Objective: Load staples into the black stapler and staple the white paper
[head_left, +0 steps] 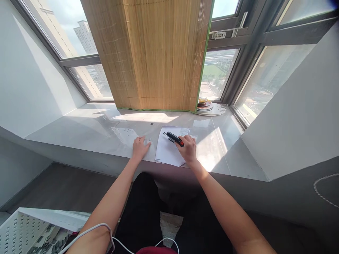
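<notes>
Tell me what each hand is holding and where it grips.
The right hand grips a black stapler at its orange rear end. The left hand holds nothing; it rests flat on a paper.

I find nothing I can actually read here. The white paper on the sill carries faint dark print near its far edge, but it is too small and washed out by the sun for me to make out a single word or number. The black and red stapler shows no brand or label that I can discern from here.
</notes>
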Demonstrator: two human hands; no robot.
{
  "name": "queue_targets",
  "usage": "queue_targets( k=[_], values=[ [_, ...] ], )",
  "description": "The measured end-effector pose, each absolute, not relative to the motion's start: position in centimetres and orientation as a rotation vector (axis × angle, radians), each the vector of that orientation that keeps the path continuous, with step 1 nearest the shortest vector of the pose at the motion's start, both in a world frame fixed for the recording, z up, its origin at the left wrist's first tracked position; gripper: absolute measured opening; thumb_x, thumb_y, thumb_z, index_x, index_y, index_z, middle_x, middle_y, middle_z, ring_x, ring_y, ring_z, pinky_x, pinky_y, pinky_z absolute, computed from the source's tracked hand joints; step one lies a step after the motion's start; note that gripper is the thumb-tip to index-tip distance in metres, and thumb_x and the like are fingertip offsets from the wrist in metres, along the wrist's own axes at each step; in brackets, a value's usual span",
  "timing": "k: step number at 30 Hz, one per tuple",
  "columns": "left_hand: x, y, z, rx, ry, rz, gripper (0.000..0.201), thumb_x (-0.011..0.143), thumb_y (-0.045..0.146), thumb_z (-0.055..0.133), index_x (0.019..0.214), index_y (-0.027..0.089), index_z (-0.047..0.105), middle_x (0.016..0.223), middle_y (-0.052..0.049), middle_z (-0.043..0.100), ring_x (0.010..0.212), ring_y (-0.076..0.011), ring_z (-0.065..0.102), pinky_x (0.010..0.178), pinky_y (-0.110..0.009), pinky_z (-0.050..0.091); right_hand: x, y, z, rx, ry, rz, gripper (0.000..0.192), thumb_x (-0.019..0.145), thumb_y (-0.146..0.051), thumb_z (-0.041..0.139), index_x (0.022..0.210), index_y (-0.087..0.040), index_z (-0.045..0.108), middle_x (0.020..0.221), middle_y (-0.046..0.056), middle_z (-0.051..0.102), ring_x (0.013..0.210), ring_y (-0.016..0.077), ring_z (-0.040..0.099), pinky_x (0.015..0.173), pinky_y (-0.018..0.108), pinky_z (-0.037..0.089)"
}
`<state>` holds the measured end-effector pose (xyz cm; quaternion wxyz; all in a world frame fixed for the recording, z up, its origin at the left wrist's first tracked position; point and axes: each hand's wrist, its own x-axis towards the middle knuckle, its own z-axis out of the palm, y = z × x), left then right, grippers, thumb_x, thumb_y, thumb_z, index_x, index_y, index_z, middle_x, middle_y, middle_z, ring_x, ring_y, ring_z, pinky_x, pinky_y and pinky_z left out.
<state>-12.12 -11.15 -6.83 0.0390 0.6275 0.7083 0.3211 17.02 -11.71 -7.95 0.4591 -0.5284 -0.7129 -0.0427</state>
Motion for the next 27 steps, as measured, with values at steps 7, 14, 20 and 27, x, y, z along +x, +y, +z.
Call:
queue_targets(
  k=[7, 14, 20, 27],
  values=[
    [-10.5, -10.9, -6.6, 2.223, 2.136, 0.602, 0.028, 0.104, 0.026, 0.048, 0.117, 0.024, 0.073, 0.124, -0.012, 0.066, 0.118, -0.0306, 0.057, 0.098, -0.044, 0.049, 17.1, -11.5, -8.1, -1.379, -1.716, 0.066, 0.013, 0.092, -0.033, 0.074, 0.096, -0.022, 0.071, 0.089, 0.004, 0.068, 0.083, 0.0221, 0.062, 0.084, 0.036, 0.041],
    [-11.0, -10.7, -7.4, 2.232, 2.006, 0.726, 0.018, 0.102, 0.023, 0.052, 0.105, 0.02, 0.069, 0.116, -0.014, 0.065, 0.113, -0.0315, 0.057, 0.098, -0.045, 0.046, 17.3, -11.4, -8.0, -1.297, -1.673, 0.004, 0.024, 0.092, -0.041, 0.074, 0.102, -0.021, 0.067, 0.099, 0.008, 0.067, 0.095, 0.0266, 0.062, 0.085, 0.039, 0.048],
    [-11.2, -10.6, -7.0, 2.154, 1.828, 0.899, 0.018, 0.1, 0.016, 0.05, 0.106, 0.019, 0.067, 0.117, -0.014, 0.063, 0.112, -0.0289, 0.058, 0.101, -0.044, 0.046, 17.3, -11.8, -7.4, -1.167, -1.731, -0.112, 0.013, 0.102, -0.033, 0.061, 0.106, -0.022, 0.068, 0.1, 0.009, 0.063, 0.096, 0.0256, 0.057, 0.085, 0.039, 0.052],
    [-7.5, -16.1, -5.3, 1.76, 1.195, 1.241, 0.023, 0.103, 0.04, 0.055, 0.109, 0.022, 0.068, 0.111, -0.011, 0.067, 0.102, -0.0251, 0.063, 0.086, -0.036, 0.049, 15.3, -15.3, -6.3, -0.827, -2.021, -0.117, 0.02, 0.102, -0.025, 0.063, 0.119, -0.029, 0.073, 0.106, 0.006, 0.072, 0.098, 0.0225, 0.064, 0.089, 0.041, 0.053]
  ],
)
